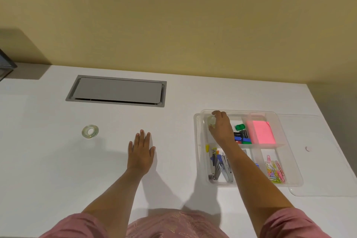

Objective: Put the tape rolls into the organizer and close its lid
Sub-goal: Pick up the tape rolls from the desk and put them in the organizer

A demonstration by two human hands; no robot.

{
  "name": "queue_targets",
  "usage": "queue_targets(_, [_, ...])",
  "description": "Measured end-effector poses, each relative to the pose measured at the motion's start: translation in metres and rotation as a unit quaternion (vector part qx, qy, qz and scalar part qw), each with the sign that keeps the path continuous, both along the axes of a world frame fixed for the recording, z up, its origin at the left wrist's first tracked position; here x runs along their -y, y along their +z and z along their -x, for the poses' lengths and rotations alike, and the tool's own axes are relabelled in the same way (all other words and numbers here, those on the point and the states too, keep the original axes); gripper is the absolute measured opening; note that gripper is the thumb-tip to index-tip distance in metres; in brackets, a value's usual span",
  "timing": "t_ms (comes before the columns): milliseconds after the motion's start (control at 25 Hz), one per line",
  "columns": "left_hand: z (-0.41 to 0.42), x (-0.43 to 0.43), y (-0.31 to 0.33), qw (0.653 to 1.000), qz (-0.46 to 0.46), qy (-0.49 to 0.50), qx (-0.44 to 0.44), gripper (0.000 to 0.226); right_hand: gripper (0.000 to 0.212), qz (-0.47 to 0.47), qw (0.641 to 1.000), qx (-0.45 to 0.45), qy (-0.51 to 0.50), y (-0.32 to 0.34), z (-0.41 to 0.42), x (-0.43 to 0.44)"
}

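The right hand (222,127) hides most of a tape roll (212,121) in the organizer (201,141).

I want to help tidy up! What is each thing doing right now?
Left hand: flat on desk, empty.
Right hand: holding a tape roll in the organizer.
Other roll: lying on desk, untouched.
Organizer: open.
Lid: off, partly under organizer.
Desk hatch: shut.

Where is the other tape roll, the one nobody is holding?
In the head view, the loose tape roll lies flat on the white desk, left of the flat left hand and below the grey hatch.
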State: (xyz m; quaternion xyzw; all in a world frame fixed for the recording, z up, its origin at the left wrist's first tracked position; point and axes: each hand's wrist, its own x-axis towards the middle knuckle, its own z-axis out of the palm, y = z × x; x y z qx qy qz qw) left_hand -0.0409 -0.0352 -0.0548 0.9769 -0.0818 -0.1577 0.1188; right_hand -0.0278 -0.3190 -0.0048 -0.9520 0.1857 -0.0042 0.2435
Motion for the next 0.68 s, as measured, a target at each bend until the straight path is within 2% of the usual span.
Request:
queue_targets(120, [0.0006, -0.002, -0.0013, 1.0, 0.005, 0.003, 0.01, 0.073, 0.042, -0.001, 1.0, 0.0, 0.008, -0.0067, 0.0003, 0.0023])
queue_targets(600, [-0.0065, -0.0045, -0.0029, 1.0, 0.021, -0.009, 0.001, 0.084, 0.04, 0.016, 1.0, 0.001, 0.008, -0.0101, 0.0041, 0.0001])
queue_targets(680, [-0.007, -0.0058, -0.0022, 1.0, 0.024, -0.008, -0.009, 0.078, 0.041, 0.018, 1.0, -0.003, 0.01, -0.0094, 0.0048, -0.0003])
